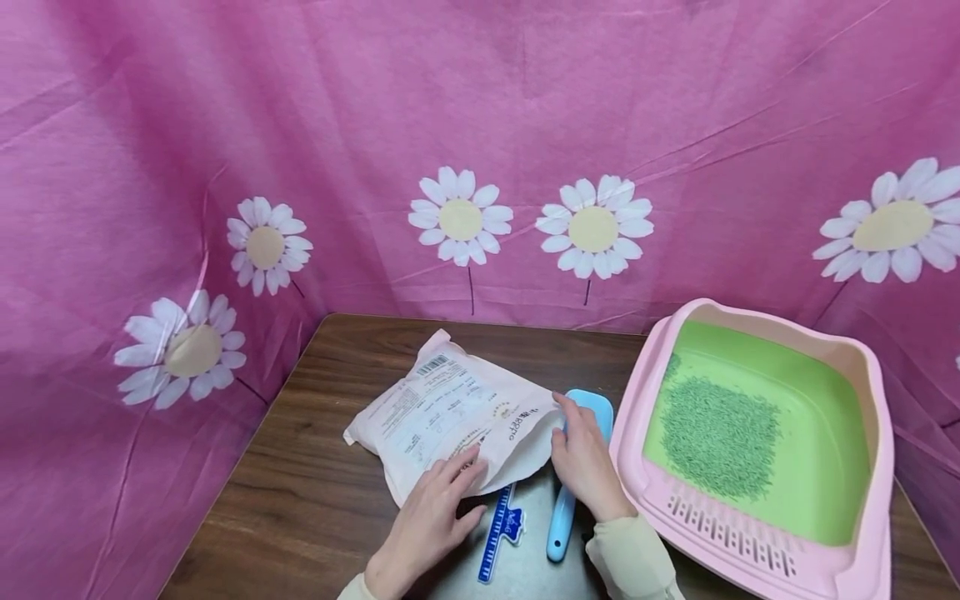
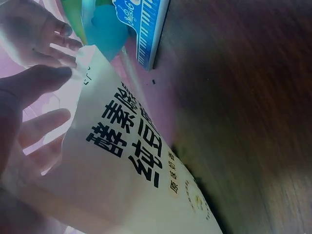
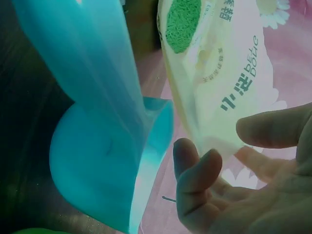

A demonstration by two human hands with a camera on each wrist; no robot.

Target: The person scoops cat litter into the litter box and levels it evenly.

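Observation:
A pale pink printed bag (image 1: 442, 408) lies on the table, its mouth gaping toward the right. My left hand (image 1: 431, 517) rests its fingers on the near edge of the mouth, with the thumb held apart. At the right corner of the mouth, my right hand (image 1: 588, 458) touches the bag with thumb and index finger spread. In the right wrist view, the bag's corner overlaps these fingertips. A light blue scoop (image 1: 559, 529) lies partly under the right hand. Between the hands is a blue clip (image 1: 498, 533) with a white key-like pattern, partly covered by the bag.
On the right stands a pink litter box (image 1: 873, 467) with a green inside and a patch of green pellets (image 1: 720, 437). The brown wooden table (image 1: 262, 500) backs onto a pink curtain (image 1: 360, 167) with large white daisies.

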